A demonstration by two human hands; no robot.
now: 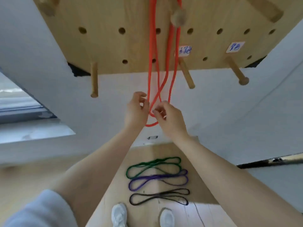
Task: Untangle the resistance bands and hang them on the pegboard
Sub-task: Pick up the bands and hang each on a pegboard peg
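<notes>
Both the left hand [136,108] and the right hand [167,116] pinch the crossed lower loops of the orange resistance band [151,66], which hangs from a peg [177,18] on the pegboard [114,46]. Pulling down too hard could slip it off the peg. The green band [154,166], purple band [157,179] and black band [159,197] lie on the floor below.

Head-worn view, facing pegboard [131,46], close

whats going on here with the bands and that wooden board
A person is hanging resistance bands on a wooden pegboard. The orange band already hangs from the board, its strands crossing near the bottom, and both hands work at its lower loop: the left hand and right hand pinch the strands there. The green band, purple band and black band lie on the floor below, not yet hung.
</notes>
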